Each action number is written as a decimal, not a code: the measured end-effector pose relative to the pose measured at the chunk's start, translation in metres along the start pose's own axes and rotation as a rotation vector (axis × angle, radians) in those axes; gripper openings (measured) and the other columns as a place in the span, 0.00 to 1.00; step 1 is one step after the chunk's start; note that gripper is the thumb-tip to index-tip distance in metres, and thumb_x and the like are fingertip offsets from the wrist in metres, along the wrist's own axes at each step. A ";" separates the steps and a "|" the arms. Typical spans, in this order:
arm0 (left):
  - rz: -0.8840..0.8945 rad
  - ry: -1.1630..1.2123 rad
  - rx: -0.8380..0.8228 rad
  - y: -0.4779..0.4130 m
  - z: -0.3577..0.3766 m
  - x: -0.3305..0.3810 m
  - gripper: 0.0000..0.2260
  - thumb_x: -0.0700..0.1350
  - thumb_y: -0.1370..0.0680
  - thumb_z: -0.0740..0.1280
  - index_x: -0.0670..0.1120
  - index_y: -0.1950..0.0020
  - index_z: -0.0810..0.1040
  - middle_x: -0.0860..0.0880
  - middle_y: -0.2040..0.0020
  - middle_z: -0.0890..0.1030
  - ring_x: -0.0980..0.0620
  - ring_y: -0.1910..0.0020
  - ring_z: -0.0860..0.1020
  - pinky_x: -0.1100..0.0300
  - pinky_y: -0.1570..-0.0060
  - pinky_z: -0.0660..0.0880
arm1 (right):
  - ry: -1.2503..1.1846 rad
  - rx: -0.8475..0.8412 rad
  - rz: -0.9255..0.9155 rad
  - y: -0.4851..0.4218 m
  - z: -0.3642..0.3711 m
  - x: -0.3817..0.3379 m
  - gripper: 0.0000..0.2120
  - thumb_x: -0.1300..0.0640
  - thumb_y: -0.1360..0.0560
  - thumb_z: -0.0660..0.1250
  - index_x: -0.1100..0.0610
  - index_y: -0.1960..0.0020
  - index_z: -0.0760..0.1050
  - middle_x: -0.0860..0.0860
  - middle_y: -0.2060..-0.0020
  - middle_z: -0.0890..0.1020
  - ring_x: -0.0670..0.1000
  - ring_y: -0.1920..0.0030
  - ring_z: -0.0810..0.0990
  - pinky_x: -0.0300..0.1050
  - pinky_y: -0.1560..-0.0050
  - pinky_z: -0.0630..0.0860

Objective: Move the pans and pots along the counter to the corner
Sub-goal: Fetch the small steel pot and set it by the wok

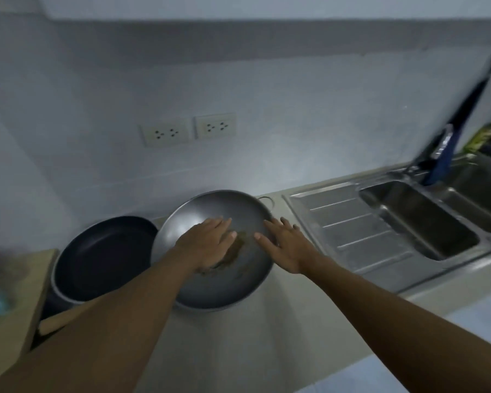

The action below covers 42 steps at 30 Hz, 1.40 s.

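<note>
Resting flat with fingers spread, both the left hand point(207, 245) and right hand point(284, 245) lay over a grey wok point(210, 285) holding brown residue point(236, 251); a black frying pan point(102, 256) sat beyond the left fingertips' outer side.

Steel sink point(417, 219), faucet point(444, 146), two wall sockets point(189, 130)

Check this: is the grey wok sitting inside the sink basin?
No, the grey wok sits on the counter, left of the sink.

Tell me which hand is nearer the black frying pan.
Left. The left hand lies inside the grey wok beside the black frying pan; the right hand is at the wok's far right rim.
</note>
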State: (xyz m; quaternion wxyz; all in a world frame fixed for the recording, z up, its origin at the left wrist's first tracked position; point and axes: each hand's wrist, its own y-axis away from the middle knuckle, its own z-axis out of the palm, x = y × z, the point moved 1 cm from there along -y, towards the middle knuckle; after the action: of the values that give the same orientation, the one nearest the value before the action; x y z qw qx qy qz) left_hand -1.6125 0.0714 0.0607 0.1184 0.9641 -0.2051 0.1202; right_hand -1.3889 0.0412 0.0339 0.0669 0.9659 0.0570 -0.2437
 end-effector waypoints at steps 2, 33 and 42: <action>0.020 -0.023 -0.036 -0.011 0.003 0.040 0.28 0.61 0.17 0.46 0.51 0.19 0.50 0.51 0.18 0.51 0.51 0.20 0.49 0.51 0.23 0.49 | 0.006 0.053 0.035 0.026 -0.022 0.029 0.47 0.23 0.28 0.39 0.51 0.19 0.56 0.53 0.19 0.57 0.55 0.19 0.50 0.58 0.21 0.46; 0.886 -0.251 -0.178 -0.137 0.150 0.666 0.29 0.62 0.18 0.44 0.51 0.20 0.53 0.50 0.19 0.56 0.49 0.21 0.54 0.46 0.25 0.57 | -0.035 0.480 0.852 0.409 -0.225 0.450 0.42 0.27 0.23 0.41 0.52 0.19 0.56 0.52 0.20 0.61 0.58 0.20 0.53 0.61 0.21 0.45; 1.080 -0.324 -0.198 -0.223 0.157 0.791 0.24 0.59 0.17 0.46 0.50 0.25 0.62 0.51 0.26 0.67 0.49 0.29 0.66 0.46 0.31 0.65 | -0.108 0.561 0.991 0.414 -0.284 0.556 0.42 0.27 0.23 0.42 0.53 0.19 0.57 0.52 0.21 0.62 0.56 0.20 0.55 0.60 0.21 0.45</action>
State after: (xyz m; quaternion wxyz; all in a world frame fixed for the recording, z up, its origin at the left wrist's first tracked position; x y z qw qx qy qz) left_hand -0.7879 -0.0642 0.0948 0.0969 0.7128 -0.6946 -0.0054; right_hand -0.7118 -0.2788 0.0573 -0.0827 0.8442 -0.4731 -0.2380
